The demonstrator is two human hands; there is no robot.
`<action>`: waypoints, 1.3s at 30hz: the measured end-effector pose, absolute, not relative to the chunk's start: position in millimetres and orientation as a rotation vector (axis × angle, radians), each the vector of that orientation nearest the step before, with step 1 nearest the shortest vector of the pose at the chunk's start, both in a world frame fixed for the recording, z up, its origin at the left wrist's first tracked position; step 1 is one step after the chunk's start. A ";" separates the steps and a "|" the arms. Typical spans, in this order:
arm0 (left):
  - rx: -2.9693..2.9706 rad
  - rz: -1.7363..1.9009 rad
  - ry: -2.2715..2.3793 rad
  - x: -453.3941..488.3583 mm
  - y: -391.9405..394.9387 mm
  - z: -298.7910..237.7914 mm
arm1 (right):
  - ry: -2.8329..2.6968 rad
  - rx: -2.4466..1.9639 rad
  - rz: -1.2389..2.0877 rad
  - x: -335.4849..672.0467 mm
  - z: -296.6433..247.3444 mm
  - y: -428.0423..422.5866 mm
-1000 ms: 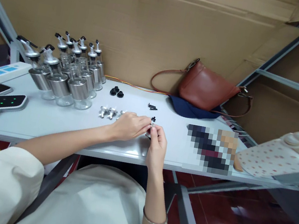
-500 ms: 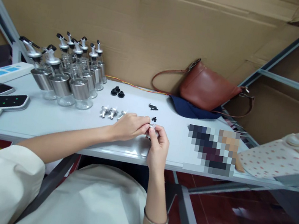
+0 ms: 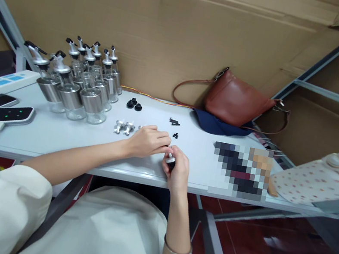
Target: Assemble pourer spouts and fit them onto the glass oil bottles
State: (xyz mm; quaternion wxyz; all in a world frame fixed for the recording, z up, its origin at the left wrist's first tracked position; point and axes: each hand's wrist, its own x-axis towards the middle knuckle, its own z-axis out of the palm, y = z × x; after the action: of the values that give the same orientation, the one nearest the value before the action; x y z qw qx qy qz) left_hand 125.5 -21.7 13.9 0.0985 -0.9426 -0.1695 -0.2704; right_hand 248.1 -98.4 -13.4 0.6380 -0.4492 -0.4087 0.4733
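My right hand (image 3: pixel 179 170) is closed around a silver and black pourer spout (image 3: pixel 170 161), low over the table's front part. The fingertips of my left hand (image 3: pixel 149 142) pinch at the spout's upper end, where the two hands meet; any small part between them is hidden. Left of my left hand, silver spout tops (image 3: pixel 128 128) stand on the table, one partly covered by the hand. Farther back are black stoppers (image 3: pixel 134 104). Beyond my hands lie thin black pieces (image 3: pixel 174 122) and a small cluster of black bits (image 3: pixel 175 135).
Several glass bottles (image 3: pixel 90 104) with pourers crowd the table's left, beside a power strip (image 3: pixel 2 86) and a cabled device (image 3: pixel 5 115). At back right a brown bag (image 3: pixel 238 99) rests on dark blue cloth (image 3: pixel 219 125). A dotted container (image 3: pixel 304 181) occupies the right end.
The spout in my right hand has turned, so its silver collar and black base now show. My left fingers have straightened somewhat and stay at its top.
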 end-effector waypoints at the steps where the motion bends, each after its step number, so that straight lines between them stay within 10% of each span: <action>1: -2.772 -0.804 -0.495 125.3 -21.5 14.1 | -0.914 -1.014 1.071 248.2 -13.1 -97.9; 39: -3.195 -1.114 -0.989 135.3 -26.4 2.6 | -0.868 -0.996 0.645 248.3 -22.1 -93.1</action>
State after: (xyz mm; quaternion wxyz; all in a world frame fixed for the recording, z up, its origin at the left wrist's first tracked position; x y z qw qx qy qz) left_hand 135.3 -26.4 2.6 -0.1906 -0.8897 -0.2753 -0.3103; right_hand 248.3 -93.1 -22.1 0.7417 -0.4542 -0.3961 0.2943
